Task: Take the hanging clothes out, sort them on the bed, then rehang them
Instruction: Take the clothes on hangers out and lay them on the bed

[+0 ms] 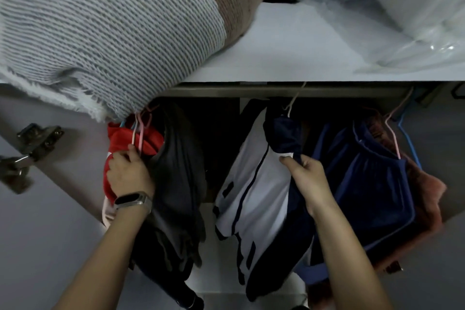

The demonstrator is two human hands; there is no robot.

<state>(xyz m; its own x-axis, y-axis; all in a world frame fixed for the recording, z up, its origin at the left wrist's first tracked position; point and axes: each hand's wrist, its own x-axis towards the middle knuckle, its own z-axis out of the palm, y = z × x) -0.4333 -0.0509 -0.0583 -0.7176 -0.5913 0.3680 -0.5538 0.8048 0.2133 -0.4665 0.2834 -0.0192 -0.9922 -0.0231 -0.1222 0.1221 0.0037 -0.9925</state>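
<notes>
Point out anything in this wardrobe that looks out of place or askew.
The knitted blanket on the top shelf sags over the shelf edge, its frayed hem drooping onto the hanger hooks at the left. Nothing looks damaged or spilled.

Two hands (128, 171) (308, 176), one watch (133, 201), one door hinge (27, 151)

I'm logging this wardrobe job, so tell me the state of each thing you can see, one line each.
Left hand: grips pink hanger wire by the red garment.
Right hand: pinches the navy-and-white jacket's collar.
Navy-and-white jacket: hanging, not yet out.
Red garment: hanging.
Dark grey garment: hanging.
Blue shorts: hanging.
Grey-white knitted blanket: on the top shelf, edge overhanging.
</notes>
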